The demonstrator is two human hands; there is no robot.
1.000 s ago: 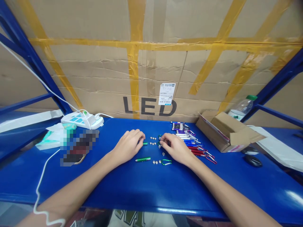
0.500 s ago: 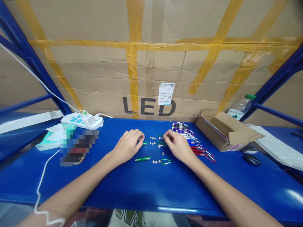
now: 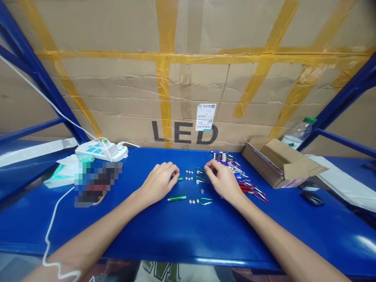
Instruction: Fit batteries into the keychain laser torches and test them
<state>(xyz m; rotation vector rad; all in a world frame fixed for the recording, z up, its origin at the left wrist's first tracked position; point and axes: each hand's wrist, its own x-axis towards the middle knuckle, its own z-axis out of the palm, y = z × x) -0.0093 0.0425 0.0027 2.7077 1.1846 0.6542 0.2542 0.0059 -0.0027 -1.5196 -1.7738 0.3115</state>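
My left hand (image 3: 160,182) rests on the blue table (image 3: 176,235) with its fingers curled round a small green flashlight (image 3: 179,178), whose tip sticks out to the right. My right hand (image 3: 222,179) hovers just right of two green carabiners (image 3: 200,175), thumb and fingers pinched together; what they pinch is too small to make out. Between the hands lie rows of silver button cells (image 3: 189,174). Nearer me lie a second green flashlight (image 3: 177,198), more cells (image 3: 192,201), a third carabiner (image 3: 206,201) and a tiny silver part (image 3: 202,190).
A pile of purple, blue and red keychain flashlights (image 3: 237,174) lies right of my right hand, beside an open cardboard box (image 3: 282,162). A power strip (image 3: 101,150), a tissue pack (image 3: 63,172) and a blurred object (image 3: 96,182) are left; a bottle (image 3: 299,133) and a mouse (image 3: 313,197) right.
My right hand has lifted off the carabiners and drawn slightly up and to the right, uncovering them. My left hand has stayed where it was.
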